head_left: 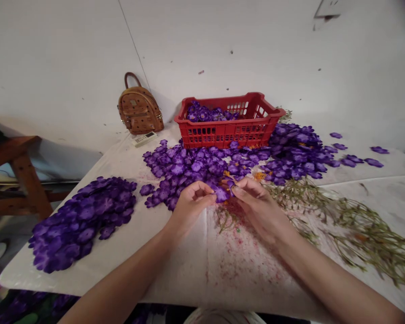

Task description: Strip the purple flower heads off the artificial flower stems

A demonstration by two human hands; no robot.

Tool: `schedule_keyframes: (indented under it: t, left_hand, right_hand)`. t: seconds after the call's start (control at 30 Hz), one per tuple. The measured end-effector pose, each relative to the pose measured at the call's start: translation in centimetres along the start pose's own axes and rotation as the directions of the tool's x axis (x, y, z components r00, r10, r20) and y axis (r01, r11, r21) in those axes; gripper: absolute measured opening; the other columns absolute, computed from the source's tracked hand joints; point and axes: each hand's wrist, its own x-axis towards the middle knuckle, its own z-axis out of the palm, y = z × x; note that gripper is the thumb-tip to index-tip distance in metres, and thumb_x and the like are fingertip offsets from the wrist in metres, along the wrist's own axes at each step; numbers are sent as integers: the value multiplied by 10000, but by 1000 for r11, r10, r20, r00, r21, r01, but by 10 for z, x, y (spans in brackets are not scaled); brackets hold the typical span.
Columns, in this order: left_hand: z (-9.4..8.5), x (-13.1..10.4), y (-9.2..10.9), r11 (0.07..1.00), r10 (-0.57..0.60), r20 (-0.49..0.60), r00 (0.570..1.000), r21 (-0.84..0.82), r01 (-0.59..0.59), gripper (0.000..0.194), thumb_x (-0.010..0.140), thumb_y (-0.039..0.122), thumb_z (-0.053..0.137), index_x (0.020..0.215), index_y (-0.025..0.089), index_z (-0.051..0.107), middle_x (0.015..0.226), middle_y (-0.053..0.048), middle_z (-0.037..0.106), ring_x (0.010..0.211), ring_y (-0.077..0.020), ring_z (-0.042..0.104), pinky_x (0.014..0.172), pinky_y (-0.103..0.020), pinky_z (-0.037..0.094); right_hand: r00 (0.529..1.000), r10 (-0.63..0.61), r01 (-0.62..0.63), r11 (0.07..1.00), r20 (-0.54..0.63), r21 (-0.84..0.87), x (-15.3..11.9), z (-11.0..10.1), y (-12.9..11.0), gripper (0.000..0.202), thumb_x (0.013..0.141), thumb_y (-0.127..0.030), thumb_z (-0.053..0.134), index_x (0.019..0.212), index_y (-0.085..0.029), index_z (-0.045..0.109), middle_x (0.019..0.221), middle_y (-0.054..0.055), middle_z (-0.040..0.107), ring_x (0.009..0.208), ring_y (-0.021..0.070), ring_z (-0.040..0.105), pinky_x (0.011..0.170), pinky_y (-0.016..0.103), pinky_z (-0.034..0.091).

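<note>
Over the middle of the table my left hand [196, 198] pinches the edge of a purple artificial flower [221, 194]. Close on its right, my right hand [251, 194] has thumb and forefinger closed on a purple petal piece with a thin stem; the exact grip is partly hidden. Below the hands a small green plastic stem [227, 219] lies on the cloth. Behind them spreads a heap of loose purple flower pieces [195, 164], with small orange flower centres [259, 176] among it.
A red plastic basket [227, 133] holding purple flowers stands at the back. Left lies another purple petal pile [84, 220]; right, many green stems [371, 225]. A brown backpack [139, 110] and a calculator [144, 139] are at the back left, a wooden stool [29, 175] beside the table.
</note>
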Motion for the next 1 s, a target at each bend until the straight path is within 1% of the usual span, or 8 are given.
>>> schedule_keyframes:
  t: [0.1, 0.23, 0.3, 0.4, 0.57, 0.67, 0.83, 1.0]
  left_hand:
    - [1, 0, 0, 999, -5, 35, 999, 46, 4, 186, 734, 290, 797, 798, 158, 684, 666, 36, 607, 607, -86, 519, 621, -224, 391]
    - [2, 0, -2, 997, -37, 46, 998, 63, 34, 210, 738, 315, 798, 834, 150, 712, 708, 17, 647, 616, -91, 532, 611, -225, 383]
    - [3, 0, -2, 996, -31, 34, 999, 85, 28, 211, 742, 326, 798, 823, 151, 712, 705, 14, 652, 618, -94, 536, 599, -221, 371]
    - [3, -1, -3, 991, -11, 16, 1000, 132, 9, 217, 759, 344, 793, 758, 155, 686, 652, 24, 623, 589, -92, 516, 575, -219, 351]
    - [4, -2, -4, 993, -4, 32, 999, 119, 1, 219, 761, 344, 802, 765, 164, 677, 660, 23, 638, 619, -105, 560, 616, -227, 399]
    - [4, -2, -3, 995, -10, 45, 999, 101, 5, 225, 762, 349, 804, 762, 166, 673, 665, 21, 641, 632, -111, 570, 637, -234, 416]
    - [5, -3, -1, 998, -20, 48, 999, 64, 17, 245, 751, 367, 816, 766, 162, 682, 674, 10, 645, 650, -121, 575, 669, -248, 429]
    - [6, -4, -1, 999, -45, 43, 998, 13, 45, 275, 730, 384, 839, 760, 160, 682, 692, 4, 650, 667, -125, 584, 700, -259, 448]
  right_hand:
    - [997, 64, -66, 997, 41, 32, -2, 3, 1, 301, 799, -423, 794, 700, -218, 596, 702, -42, 502, 694, 142, 434, 695, 299, 338]
    - [997, 61, -62, 998, 47, 13, -2, 3, 3, 296, 801, -420, 785, 712, -215, 591, 697, -42, 500, 680, 140, 413, 670, 297, 312]
    - [999, 29, -28, 999, 41, -28, -1, 3, 5, 275, 818, -410, 762, 722, -215, 594, 709, -38, 512, 684, 143, 420, 672, 300, 318]
    - [998, -61, 64, 986, 26, -155, 0, 3, 6, 233, 865, -389, 701, 748, -217, 596, 718, -32, 512, 689, 150, 435, 679, 304, 337]
    - [983, -183, 181, 906, 32, -383, 0, 5, 6, 183, 900, -334, 613, 764, -214, 593, 730, -7, 555, 703, 173, 496, 692, 322, 376]
    - [974, -228, 213, 868, 22, -449, 0, 6, 6, 171, 894, -317, 591, 754, -219, 584, 721, -1, 564, 698, 180, 505, 681, 326, 377]
    - [973, -229, 209, 861, 13, -463, 1, 8, 7, 170, 895, -315, 592, 752, -223, 580, 710, -2, 556, 683, 178, 496, 664, 325, 375]
    - [970, -243, 224, 882, 7, -415, 0, 7, 9, 175, 908, -314, 595, 757, -228, 577, 717, -6, 559, 690, 177, 509, 663, 318, 379]
